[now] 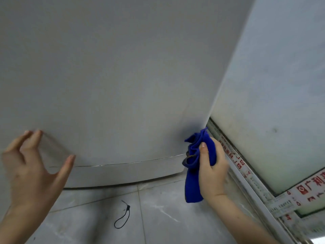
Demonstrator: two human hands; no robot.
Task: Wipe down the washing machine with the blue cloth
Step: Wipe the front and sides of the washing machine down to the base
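The washing machine (112,81) is a large pale grey cabinet that fills most of the head view, with a thin seam and a base strip near the floor. My right hand (212,166) grips the bunched blue cloth (195,155) against the machine's lower right corner; one end of the cloth hangs down toward the floor. My left hand (29,169) hovers at the lower left, close to the panel, holding nothing, with its fingers spread and curled.
Grey floor tiles (158,217) run under the machine, and a small black cord loop (123,217) lies on them. On the right stands a frosted glass door (274,106) in a white frame with red-printed tape (235,159), tight against the machine's corner.
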